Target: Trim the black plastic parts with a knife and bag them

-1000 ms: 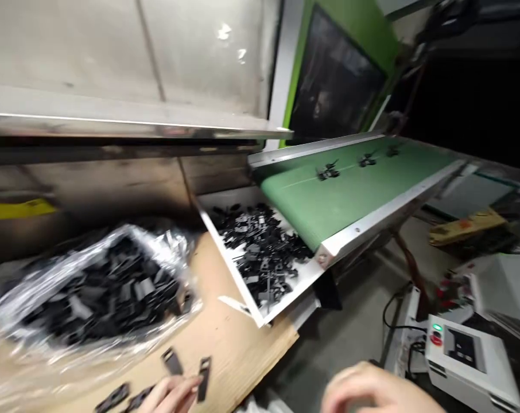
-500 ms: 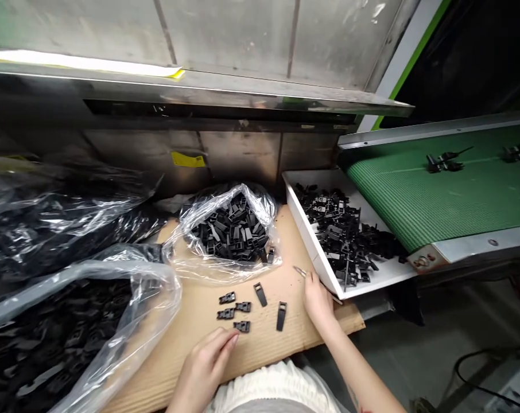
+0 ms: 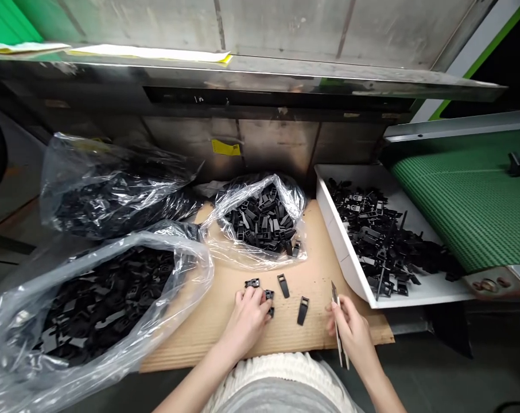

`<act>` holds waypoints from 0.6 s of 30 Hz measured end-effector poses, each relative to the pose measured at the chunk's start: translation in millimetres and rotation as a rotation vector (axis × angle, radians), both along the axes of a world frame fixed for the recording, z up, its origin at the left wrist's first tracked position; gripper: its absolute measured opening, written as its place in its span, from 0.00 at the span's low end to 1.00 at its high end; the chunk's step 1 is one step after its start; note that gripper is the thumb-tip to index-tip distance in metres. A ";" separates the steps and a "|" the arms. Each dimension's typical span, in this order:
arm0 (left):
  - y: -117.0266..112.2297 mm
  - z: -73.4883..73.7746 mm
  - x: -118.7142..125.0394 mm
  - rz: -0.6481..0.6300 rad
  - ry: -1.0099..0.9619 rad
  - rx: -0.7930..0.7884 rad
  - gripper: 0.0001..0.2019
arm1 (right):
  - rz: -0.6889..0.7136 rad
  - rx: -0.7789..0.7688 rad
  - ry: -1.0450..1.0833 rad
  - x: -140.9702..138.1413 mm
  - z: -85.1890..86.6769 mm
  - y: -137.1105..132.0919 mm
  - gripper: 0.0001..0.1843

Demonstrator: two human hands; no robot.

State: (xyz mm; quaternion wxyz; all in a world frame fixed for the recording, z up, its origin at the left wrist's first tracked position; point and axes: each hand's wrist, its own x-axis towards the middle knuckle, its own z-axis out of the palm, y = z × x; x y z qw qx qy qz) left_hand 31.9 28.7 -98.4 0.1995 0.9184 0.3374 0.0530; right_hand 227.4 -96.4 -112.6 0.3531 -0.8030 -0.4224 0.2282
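My left hand lies on the cardboard sheet, its fingers curled over a small cluster of black plastic clips. A further small clip lies just above it. Two longer black clips rest loose on the cardboard between my hands. My right hand grips thin metal tweezers, tips pointing away from me, near the corner of the white tray.
Behind the loose clips sits an open clear bag of black parts. Two larger bags fill the left side. The white tray holds a pile of black parts. A green conveyor belt runs at right. A metal shelf overhangs.
The view swung left and down from the conveyor to the cardboard. My left hand moved onto the small clips. My right hand picked up the tweezers beside the tray and drew back.
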 end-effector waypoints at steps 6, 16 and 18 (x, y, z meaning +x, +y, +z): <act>-7.7 17.8 7.0 0.039 -0.081 -0.094 0.05 | 0.065 0.067 0.153 -21.0 34.7 -3.2 0.22; -36.8 100.7 5.7 0.095 -0.728 -0.495 0.06 | 0.422 0.299 -0.063 -46.2 96.9 -13.0 0.10; -38.1 101.3 4.0 0.075 -0.739 -0.453 0.06 | 0.463 0.322 -0.093 -47.0 99.1 -11.9 0.10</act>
